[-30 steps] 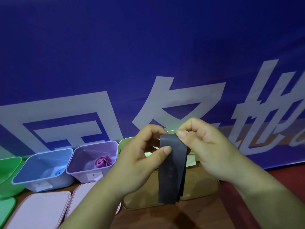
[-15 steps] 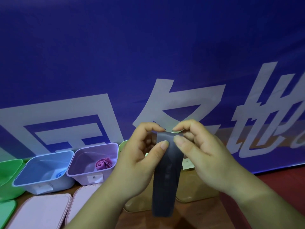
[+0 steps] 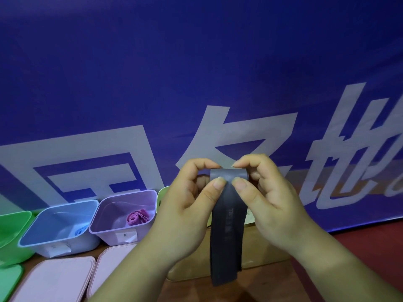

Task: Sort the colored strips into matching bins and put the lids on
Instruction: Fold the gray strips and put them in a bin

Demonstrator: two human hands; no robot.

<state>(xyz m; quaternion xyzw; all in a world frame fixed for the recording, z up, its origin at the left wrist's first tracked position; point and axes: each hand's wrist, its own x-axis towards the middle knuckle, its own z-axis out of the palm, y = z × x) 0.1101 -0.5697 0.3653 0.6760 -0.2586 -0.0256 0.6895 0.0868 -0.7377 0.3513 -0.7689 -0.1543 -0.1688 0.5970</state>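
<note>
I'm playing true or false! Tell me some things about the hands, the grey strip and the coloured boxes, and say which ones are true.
1. The left hand and the right hand both pinch the flat dark grey strip near its top. True.
2. The purple plastic bin holds a rolled pink strip. True.
3. The light blue plastic bin has its lid on. False: it is open, with a blue strip inside.
4. The dark grey strip sits inside the purple plastic bin. False: it hangs from the hands.

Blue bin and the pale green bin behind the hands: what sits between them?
The purple bin, holding a rolled pink strip, as the head view shows.
</note>
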